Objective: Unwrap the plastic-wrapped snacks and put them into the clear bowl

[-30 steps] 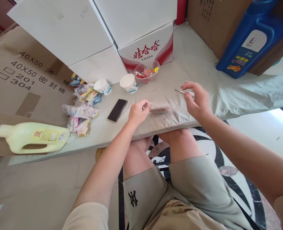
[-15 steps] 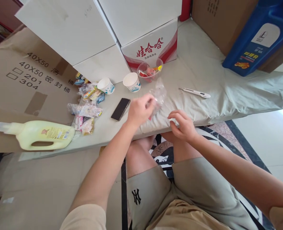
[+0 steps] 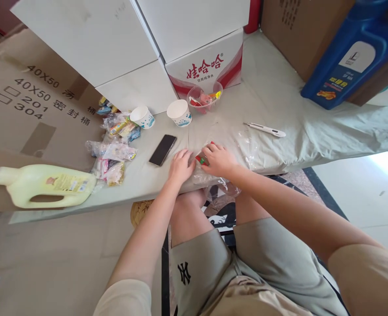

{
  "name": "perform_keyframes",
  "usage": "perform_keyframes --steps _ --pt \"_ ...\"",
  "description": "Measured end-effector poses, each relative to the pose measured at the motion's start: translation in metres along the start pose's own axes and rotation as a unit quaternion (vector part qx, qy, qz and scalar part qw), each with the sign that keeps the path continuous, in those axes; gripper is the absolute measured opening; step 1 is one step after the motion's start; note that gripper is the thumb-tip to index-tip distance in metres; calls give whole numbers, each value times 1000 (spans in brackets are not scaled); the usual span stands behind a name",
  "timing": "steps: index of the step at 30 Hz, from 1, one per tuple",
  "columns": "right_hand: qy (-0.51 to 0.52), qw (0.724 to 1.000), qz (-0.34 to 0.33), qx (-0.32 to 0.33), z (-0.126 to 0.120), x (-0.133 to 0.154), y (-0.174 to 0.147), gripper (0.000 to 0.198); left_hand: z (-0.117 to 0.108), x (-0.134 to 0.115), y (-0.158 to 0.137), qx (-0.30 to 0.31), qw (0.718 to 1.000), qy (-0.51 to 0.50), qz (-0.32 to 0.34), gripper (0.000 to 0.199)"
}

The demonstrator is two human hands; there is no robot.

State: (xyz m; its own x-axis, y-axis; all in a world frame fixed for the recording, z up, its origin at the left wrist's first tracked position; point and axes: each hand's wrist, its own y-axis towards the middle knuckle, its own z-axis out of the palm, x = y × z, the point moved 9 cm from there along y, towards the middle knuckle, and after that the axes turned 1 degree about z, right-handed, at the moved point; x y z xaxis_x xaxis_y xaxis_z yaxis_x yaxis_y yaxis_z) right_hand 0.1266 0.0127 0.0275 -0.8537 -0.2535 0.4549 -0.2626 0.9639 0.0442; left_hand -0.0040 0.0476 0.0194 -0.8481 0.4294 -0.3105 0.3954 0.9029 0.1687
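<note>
Under my right hand [image 3: 219, 159] is a small red-and-green packet [image 3: 201, 161], its fingers curled over it near the front of the cloth-covered surface [image 3: 141, 175]. Only red and green edges of the packet show. Thin clear plastic [image 3: 226, 186] lies beneath the right wrist and hangs over the front edge, and more of it spreads to the right. My left hand [image 3: 180, 166] rests on the cloth just left of the packet, fingers extended and holding nothing. A black phone [image 3: 162, 150] lies beyond the left hand.
Two paper cups [image 3: 179, 113] and a clear bowl [image 3: 204, 97] of wrapped pieces stand before the white boxes [image 3: 207, 66]. A utility knife [image 3: 265, 129] lies right. Wrapped snacks [image 3: 119, 151], a yellow bottle [image 3: 49, 186] and a blue jug [image 3: 341, 66] flank the space.
My left hand has come down onto the cloth, letting go of the clear plastic. My right hand has moved left onto the packet. The plastic now lies lower and farther right.
</note>
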Motion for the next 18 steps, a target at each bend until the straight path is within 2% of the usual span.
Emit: perform_keyframes --steps 3,6,9,11,13,16,18 --pt "-38 997 64 4 18 -11 13 57 21 15 -15 2 999 42 6 37" --pt "-7 997 73 -17 21 -28 20 53 27 17 -25 -9 999 52 3 40" --pt "77 993 89 -2 18 -52 28 50 25 14 -27 -14 999 51 2 40" --pt "124 986 111 -11 8 -66 32 37 22 12 -27 -17 999 51 3 40" --pt "136 980 127 -68 -10 -76 33 22 20 12 -28 -21 998 52 2 41" --pt "133 967 146 -161 -35 -83 27 20 19 12 -30 -27 998 54 5 40" --pt "150 958 174 -171 -39 -89 27 22 19 12 -31 -32 998 53 7 40"
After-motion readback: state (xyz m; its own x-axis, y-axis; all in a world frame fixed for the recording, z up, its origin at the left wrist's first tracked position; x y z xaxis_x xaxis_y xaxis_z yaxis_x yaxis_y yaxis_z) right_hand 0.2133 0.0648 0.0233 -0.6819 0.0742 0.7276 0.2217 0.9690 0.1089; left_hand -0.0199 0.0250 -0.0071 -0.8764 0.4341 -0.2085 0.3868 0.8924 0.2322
